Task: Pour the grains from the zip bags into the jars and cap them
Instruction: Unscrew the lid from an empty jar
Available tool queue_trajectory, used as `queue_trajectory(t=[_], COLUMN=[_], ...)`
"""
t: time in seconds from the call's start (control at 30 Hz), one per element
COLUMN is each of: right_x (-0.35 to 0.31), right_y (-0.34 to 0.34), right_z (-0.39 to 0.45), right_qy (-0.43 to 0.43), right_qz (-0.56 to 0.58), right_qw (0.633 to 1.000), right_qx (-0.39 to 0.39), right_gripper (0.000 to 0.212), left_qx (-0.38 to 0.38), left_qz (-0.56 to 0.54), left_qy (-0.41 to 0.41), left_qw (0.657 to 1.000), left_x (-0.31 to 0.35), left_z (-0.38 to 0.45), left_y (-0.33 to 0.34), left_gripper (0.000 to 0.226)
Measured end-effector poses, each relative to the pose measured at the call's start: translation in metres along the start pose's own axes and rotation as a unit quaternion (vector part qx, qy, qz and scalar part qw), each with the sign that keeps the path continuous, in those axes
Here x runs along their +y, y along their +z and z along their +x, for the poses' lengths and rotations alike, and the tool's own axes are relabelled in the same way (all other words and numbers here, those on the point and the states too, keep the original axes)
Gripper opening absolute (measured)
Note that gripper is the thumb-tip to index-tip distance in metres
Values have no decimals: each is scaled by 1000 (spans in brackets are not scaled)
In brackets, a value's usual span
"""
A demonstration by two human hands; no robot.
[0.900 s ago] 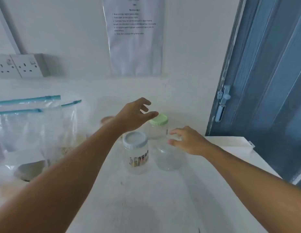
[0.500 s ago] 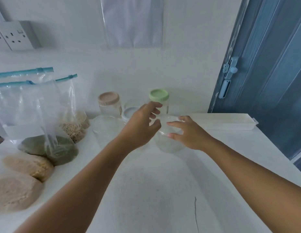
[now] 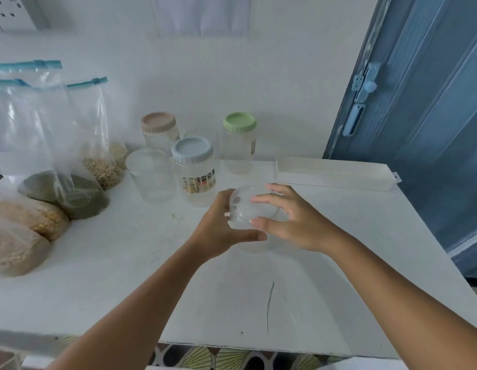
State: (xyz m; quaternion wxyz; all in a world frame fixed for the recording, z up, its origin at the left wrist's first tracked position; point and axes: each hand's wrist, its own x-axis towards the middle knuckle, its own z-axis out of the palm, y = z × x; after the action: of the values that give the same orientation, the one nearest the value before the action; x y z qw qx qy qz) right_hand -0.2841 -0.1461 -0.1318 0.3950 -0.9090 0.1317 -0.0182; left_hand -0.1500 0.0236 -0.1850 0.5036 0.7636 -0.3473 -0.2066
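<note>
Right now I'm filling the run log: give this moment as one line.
stage: opening first jar | left hand: grips clear jar | right hand: grips its clear lid | bags: zipped, untouched | other jars: capped, empty

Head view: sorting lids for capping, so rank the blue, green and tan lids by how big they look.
1. Blue lid, the largest, though it stands nearer the camera.
2. Tan lid and green lid look alike; I can't rank them.
</note>
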Motion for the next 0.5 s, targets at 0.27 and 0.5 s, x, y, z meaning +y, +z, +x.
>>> queue_trajectory(t=[0.27, 0.5], right_x=[-20, -23], right_y=[-6, -3], right_z=[22, 30], right_qy=[54, 70], right_qz=[-114, -146], right_qw=[991, 986], right_qx=[34, 47], right_gripper=[112, 107], left_qx=[20, -10], left_qz=[13, 10], left_qy=[23, 30], left_qw=[999, 999], left_x=[-5, -10], left_z=[9, 16], left_y=[5, -1], left_gripper=[104, 103])
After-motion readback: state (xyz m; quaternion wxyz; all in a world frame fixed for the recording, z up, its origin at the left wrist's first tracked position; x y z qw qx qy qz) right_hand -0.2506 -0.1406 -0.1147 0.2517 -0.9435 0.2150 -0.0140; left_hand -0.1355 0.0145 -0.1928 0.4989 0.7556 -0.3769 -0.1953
